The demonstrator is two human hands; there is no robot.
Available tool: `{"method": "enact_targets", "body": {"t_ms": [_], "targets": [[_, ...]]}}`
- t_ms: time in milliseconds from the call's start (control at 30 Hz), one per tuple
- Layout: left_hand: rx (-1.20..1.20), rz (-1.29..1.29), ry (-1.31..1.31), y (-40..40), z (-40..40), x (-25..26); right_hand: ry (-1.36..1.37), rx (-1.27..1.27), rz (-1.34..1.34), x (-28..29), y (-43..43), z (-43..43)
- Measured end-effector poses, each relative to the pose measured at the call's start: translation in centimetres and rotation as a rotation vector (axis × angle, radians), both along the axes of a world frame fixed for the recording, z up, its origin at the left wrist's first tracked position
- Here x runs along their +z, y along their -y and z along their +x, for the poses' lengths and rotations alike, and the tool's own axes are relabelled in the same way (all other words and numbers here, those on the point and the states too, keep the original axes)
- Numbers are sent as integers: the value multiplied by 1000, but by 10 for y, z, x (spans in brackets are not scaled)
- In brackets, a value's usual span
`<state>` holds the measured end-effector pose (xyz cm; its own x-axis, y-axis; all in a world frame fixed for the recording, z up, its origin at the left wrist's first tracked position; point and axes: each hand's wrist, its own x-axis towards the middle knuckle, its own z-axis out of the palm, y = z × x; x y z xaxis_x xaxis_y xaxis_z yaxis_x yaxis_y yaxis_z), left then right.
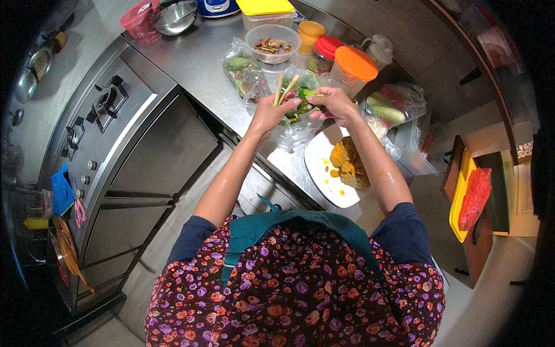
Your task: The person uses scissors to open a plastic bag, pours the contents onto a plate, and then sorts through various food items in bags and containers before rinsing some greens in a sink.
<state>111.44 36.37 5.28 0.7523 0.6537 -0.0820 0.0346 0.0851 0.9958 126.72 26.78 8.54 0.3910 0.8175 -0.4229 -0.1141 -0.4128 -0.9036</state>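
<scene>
My left hand [269, 113] grips two pale stalks, which look like lemongrass [279, 89], upright between thumb and fingers. In my right hand [339, 105] green leaves [310, 93] are pinched at the fingertips. Both hands are close together above an opened clear plastic bag [299, 132] with more leaves inside. Below my right forearm is a white plate [318, 184]. It carries a brownish lump smeared with orange-yellow paste [347, 162], partly hidden by the arm, and yellow drips spot the plate.
Behind my hands stand a clear bowl of brownish pieces [272, 47], a bagged vegetable bundle [240, 65], an orange-lidded tub [355, 64] and a red-lidded jar [327, 48]. Bagged vegetables [392, 106] lie right. A gas stove [104, 102] is at left.
</scene>
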Motion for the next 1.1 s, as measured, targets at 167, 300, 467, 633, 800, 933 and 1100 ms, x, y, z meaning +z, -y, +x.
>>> {"method": "enact_targets", "body": {"t_ms": [167,300,467,633,800,933,1100], "targets": [[85,-47,-40,-8,17,2,124,126,-28,-2,1,-3],[63,-4,-53,-20,18,-11,164,103,7,-4,6,2],[-33,64,-147,-25,6,-9,63,83,-8,11,11,2],[-137,210,-164,-28,2,-11,110,166,-9,-7,8,4],[-132,200,-57,-24,-3,4,269,266,64,-11,4,-4],[-121,34,-44,-27,-1,8,218,259,70,-10,1,-5],[-78,-132,38,-20,2,15,332,206,128,-7,-2,-7]]}}
